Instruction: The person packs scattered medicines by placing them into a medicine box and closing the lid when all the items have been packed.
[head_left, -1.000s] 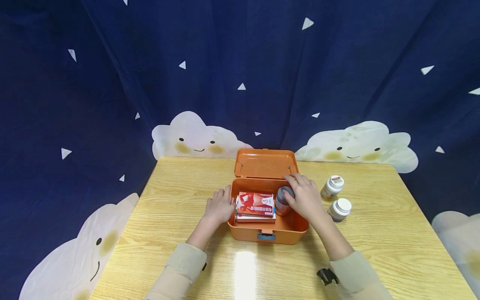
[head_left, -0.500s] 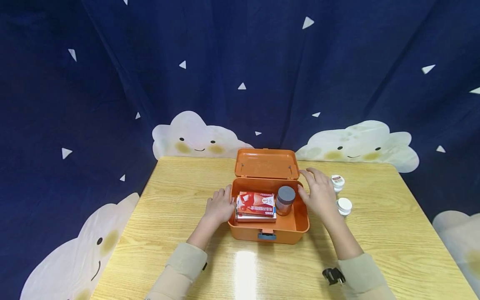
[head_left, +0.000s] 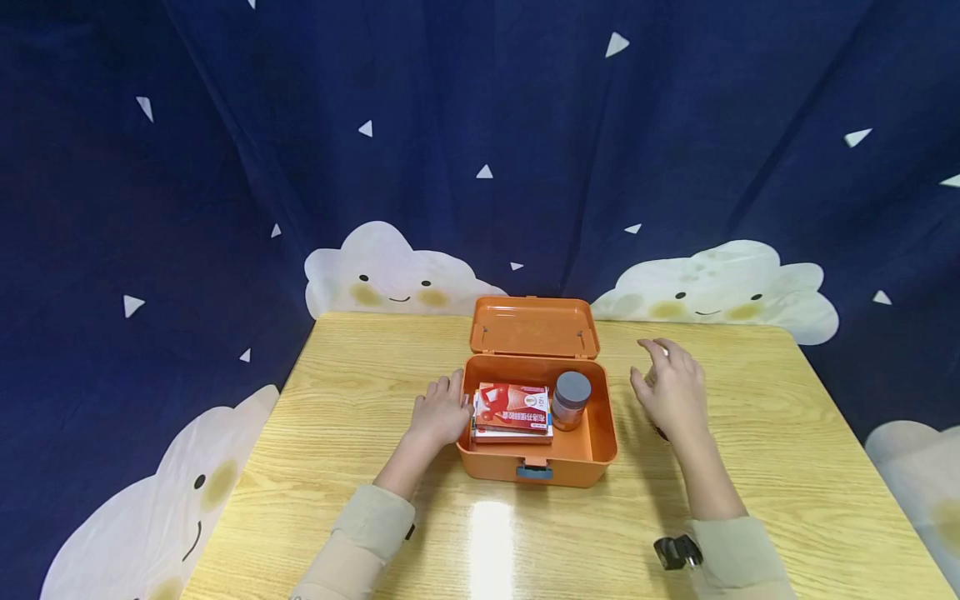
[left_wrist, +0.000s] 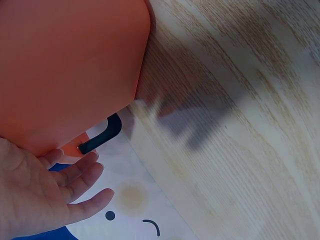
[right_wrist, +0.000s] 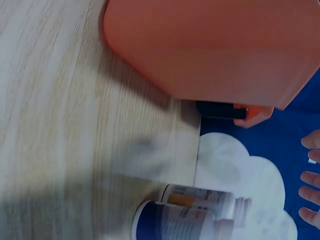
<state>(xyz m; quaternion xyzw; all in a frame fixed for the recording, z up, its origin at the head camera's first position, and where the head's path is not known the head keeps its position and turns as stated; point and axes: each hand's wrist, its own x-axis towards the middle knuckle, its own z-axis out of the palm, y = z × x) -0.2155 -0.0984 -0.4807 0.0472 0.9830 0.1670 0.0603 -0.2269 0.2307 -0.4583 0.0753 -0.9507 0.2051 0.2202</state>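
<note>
An orange lidded box (head_left: 536,471) stands with its lid raised at the back. My left hand (head_left: 440,414) rests at its left wall, thumb by the rim; in the left wrist view its fingers (left_wrist: 82,172) spread loosely along the outside. Inside the box lie stacked medicine boxes (head_left: 512,408), a red one on top, beside an upright grey-capped bottle (head_left: 571,400). My right hand (head_left: 672,392) hovers right of the box, fingers bent loosely, nothing in its grasp. It hides two white-capped pill bottles in the head view; the right wrist view shows a front bottle (right_wrist: 172,222) and one behind (right_wrist: 200,196).
A wooden table (head_left: 352,367) carries everything. Behind it hangs a dark blue curtain (head_left: 420,100) with smiling clouds. Dark blue latches, such as the front latch (head_left: 533,472), stick out from the box.
My right hand has let go of the grey-capped bottle inside the box and moved out to the right, over the two white-capped bottles. The left hand stays at the box's left wall.
</note>
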